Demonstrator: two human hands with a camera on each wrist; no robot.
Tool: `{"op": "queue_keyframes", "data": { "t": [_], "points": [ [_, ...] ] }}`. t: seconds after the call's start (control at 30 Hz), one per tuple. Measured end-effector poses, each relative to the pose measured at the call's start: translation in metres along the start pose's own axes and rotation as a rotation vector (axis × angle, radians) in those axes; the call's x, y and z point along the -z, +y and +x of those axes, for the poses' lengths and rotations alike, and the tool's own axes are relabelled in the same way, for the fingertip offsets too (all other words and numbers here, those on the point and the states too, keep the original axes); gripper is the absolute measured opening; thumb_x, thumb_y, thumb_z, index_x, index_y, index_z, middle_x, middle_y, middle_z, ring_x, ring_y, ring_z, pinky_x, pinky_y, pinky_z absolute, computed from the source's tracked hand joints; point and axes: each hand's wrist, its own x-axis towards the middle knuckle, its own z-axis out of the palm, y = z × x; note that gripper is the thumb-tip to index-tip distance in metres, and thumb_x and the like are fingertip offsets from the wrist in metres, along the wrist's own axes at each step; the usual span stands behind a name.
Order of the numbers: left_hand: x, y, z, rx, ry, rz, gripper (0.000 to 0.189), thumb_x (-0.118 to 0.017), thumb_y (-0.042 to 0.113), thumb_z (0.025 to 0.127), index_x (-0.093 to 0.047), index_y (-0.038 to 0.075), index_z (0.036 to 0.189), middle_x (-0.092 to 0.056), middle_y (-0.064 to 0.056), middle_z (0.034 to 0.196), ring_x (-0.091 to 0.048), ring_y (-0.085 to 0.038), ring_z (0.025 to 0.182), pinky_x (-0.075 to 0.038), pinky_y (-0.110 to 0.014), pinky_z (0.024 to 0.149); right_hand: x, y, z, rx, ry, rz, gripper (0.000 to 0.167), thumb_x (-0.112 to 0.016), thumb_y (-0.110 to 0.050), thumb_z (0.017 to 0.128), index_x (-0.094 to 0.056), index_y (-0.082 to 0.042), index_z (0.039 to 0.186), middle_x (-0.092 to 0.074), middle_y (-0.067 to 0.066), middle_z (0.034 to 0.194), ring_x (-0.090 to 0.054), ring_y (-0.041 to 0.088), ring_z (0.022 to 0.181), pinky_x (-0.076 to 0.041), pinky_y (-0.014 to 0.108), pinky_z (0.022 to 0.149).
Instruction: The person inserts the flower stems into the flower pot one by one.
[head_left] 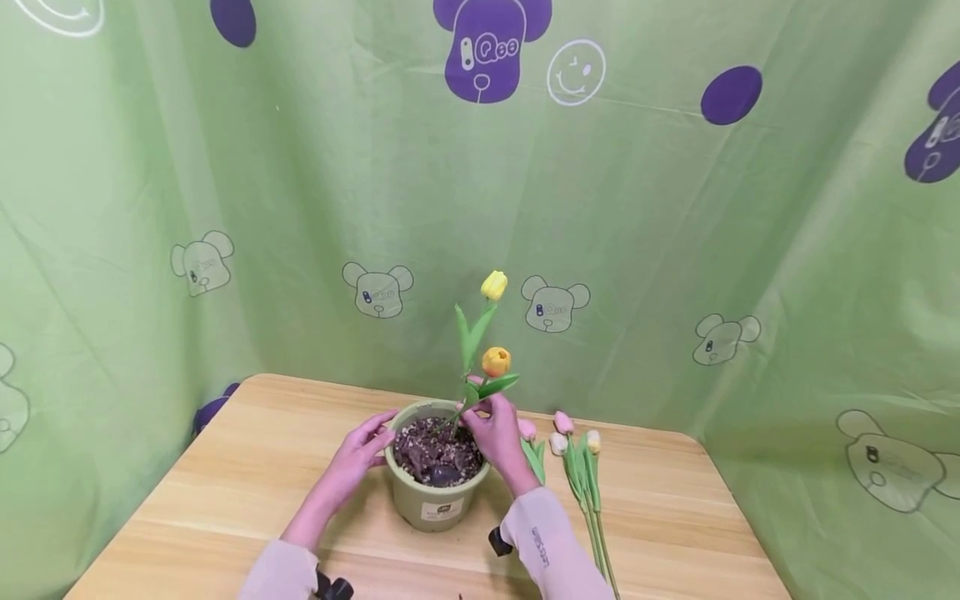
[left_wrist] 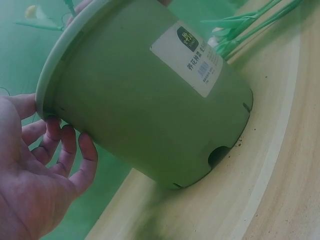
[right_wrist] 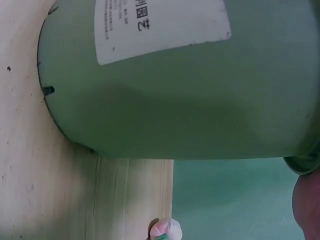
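A green plastic flower pot [head_left: 433, 501] filled with dark, speckled soil [head_left: 427, 450] stands on the table. My left hand [head_left: 358, 454] holds its left rim, thumb at the edge and fingers curled beneath the lip, as the left wrist view shows. At the pot's back right, my right hand [head_left: 497, 433] pinches the lower stem and leaves of an artificial tulip; its fingertips are partly hidden. An orange tulip [head_left: 496, 362] and a taller yellow tulip [head_left: 493, 285] rise above that hand, leaning right. A bit of pink shows behind the fingers.
Right of the pot, several loose tulips [head_left: 583, 467] in pink and white lie on the wooden table [head_left: 225, 500], stems toward the front. Another pink tulip [head_left: 528, 430] is partly covered by the right arm. A green printed curtain [head_left: 637, 208] hangs behind and at both sides.
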Motion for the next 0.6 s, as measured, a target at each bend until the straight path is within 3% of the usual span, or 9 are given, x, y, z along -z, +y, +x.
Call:
{"op": "queue_keyframes", "data": {
  "t": [0.27, 0.4, 0.6],
  "points": [
    [0.001, -0.002, 0.0, 0.006, -0.001, -0.002, 0.05, -0.053, 0.021, 0.107, -0.046, 0.005, 0.154, -0.055, -0.019, 0.12, -0.061, -0.021, 0.103, -0.062, -0.04, 0.096, -0.001, 0.001, -0.001, -0.012, 0.043, 0.041, 0.05, -0.072, 0.005, 0.091, -0.061, -0.005, 0.139, -0.068, 0.027, 0.123, -0.071, 0.046, 0.107, -0.067, 0.029, 0.081],
    [0.0, -0.002, 0.001, 0.003, 0.006, -0.007, 0.049, -0.053, 0.021, 0.107, -0.047, 0.005, 0.153, -0.054, -0.017, 0.119, -0.06, -0.021, 0.104, -0.062, -0.041, 0.096, 0.003, 0.001, -0.003, 0.004, 0.042, -0.016, 0.048, -0.073, 0.001, 0.092, -0.063, -0.007, 0.138, -0.069, 0.022, 0.126, -0.071, 0.04, 0.11, -0.065, 0.027, 0.085],
    [0.001, -0.002, 0.001, 0.002, 0.013, -0.012, 0.048, -0.054, 0.021, 0.107, -0.048, 0.005, 0.153, -0.055, -0.017, 0.118, -0.06, -0.02, 0.103, -0.062, -0.043, 0.096, 0.016, 0.003, -0.005, 0.025, 0.045, -0.026, 0.045, -0.073, 0.0, 0.092, -0.064, -0.003, 0.136, -0.072, 0.017, 0.118, -0.071, 0.032, 0.108, -0.064, 0.028, 0.092]
  ]
}}
